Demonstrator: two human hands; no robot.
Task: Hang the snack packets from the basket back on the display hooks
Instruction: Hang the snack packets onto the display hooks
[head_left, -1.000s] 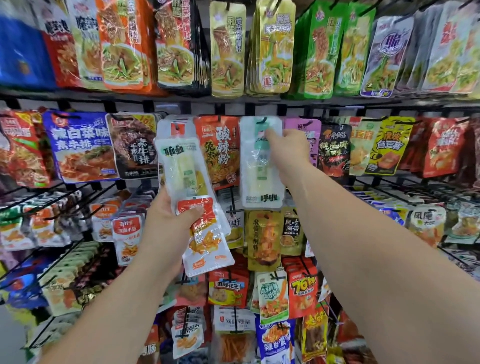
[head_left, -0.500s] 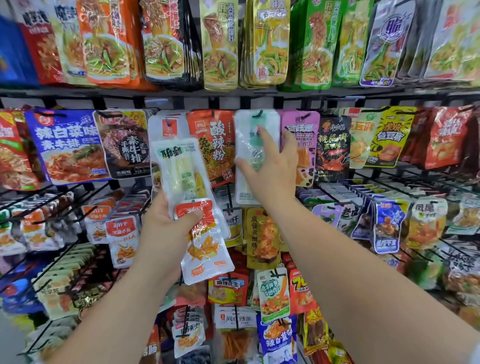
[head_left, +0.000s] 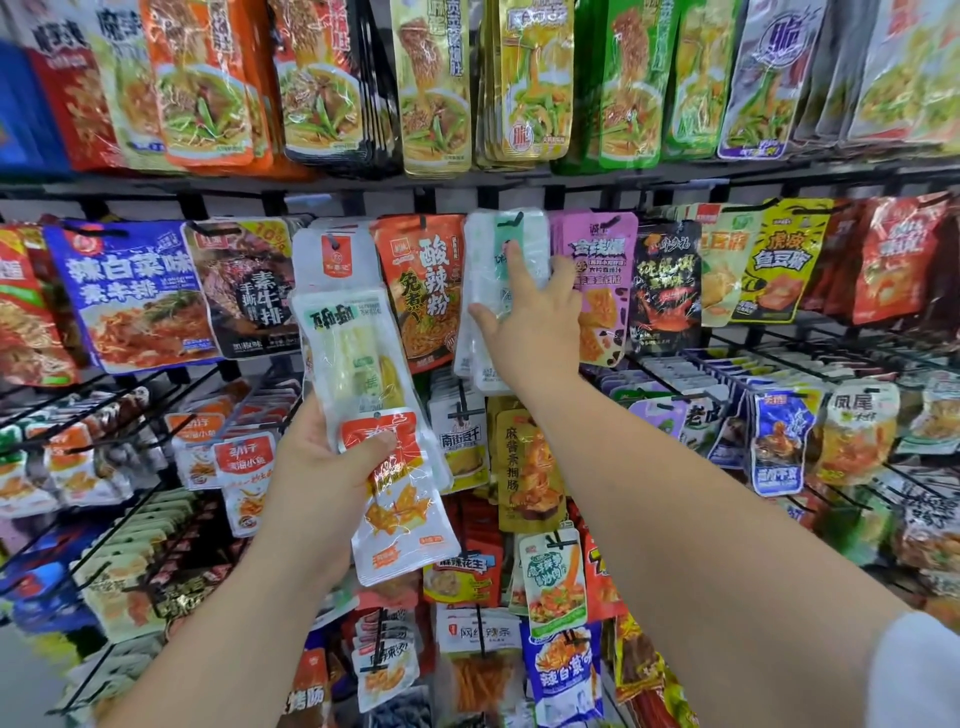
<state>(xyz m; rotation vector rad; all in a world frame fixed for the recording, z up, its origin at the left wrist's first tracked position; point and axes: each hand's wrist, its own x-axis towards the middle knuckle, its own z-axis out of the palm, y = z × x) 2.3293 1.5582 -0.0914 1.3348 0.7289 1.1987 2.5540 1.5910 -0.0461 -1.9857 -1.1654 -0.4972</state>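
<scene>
From my remote seat I saw the right hand (head_left: 537, 322) laid flat, fingers straight and spread, pressing on the pale white-and-mint plastic packet (head_left: 483, 260), which hung from a black wire hook (head_left: 511, 221) in the middle row, between an orange noodle packet (head_left: 421, 291) and a purple packet (head_left: 602, 249). That packet looked already hung to me. The left hand (head_left: 317, 483) was lower and to the left, well apart from the right, and gripped two more packets fanned together: a clear plastic packet with a yellow-green stick inside (head_left: 353, 353), reaching upward, and a clear plastic packet with an orange label (head_left: 405, 519), hanging downward under the thumb. Both lay with their long axes close to upright, leaning slightly left at the top. The top end of the yellow-green one pointed at the hook row and sat just beside the orange noodle packet. I judged the right hand the nearer to the hooks and the only free one, so the next packet lay down and left of it. The basket was out of view.
</scene>
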